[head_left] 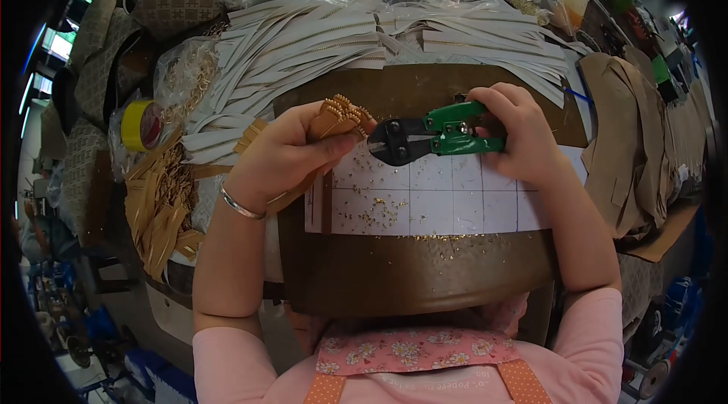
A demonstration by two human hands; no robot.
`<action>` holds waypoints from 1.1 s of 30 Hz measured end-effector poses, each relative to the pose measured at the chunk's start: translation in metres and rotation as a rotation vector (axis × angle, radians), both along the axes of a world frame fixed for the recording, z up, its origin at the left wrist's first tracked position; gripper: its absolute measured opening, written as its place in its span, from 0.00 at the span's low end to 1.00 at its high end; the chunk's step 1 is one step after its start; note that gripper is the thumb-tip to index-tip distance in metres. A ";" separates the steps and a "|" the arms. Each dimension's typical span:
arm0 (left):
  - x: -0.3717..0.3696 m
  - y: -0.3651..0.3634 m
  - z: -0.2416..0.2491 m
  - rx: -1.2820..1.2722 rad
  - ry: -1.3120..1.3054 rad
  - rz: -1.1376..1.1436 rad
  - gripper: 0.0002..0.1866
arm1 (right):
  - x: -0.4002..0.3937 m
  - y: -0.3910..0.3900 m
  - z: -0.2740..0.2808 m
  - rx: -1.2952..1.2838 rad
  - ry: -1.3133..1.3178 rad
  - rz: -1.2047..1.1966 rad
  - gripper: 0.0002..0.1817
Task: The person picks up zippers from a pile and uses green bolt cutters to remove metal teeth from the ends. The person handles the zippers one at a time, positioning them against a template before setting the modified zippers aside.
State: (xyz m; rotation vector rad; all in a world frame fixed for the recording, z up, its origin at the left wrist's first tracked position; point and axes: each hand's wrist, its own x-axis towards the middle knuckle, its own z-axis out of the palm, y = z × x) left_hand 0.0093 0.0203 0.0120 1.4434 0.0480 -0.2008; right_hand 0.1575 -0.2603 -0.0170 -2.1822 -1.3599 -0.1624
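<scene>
Several tan zipper strips (328, 122) with gold teeth are bunched in my left hand (292, 150), their toothed ends upward between thumb and fingers. My right hand (519, 131) is closed round the green handles of a cutter (447, 131). The cutter's black jaws point left, close beside the strips; whether they touch is unclear. Below both hands lies a white gridded sheet (470, 211) on a brown board (341, 275). Small gold bits (383, 211) are scattered over the sheet and along the board's near edge.
White zipper strips (303, 40) are piled behind the board. At left are yellow tape (141, 125) and a heap of tan strips (159, 211). Brown fabric pieces (626, 139) lie at right; a glue bottle (573, 2) with an orange nozzle stands at back right.
</scene>
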 end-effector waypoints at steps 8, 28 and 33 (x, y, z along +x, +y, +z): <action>0.003 0.004 -0.009 0.058 0.016 0.078 0.08 | -0.006 0.003 0.000 -0.013 -0.046 -0.078 0.27; 0.001 -0.009 -0.008 0.458 -0.181 0.203 0.07 | -0.010 0.004 0.001 -0.118 -0.083 -0.117 0.31; 0.001 -0.009 -0.010 0.484 -0.195 0.196 0.06 | -0.010 0.004 0.002 -0.108 -0.069 -0.120 0.27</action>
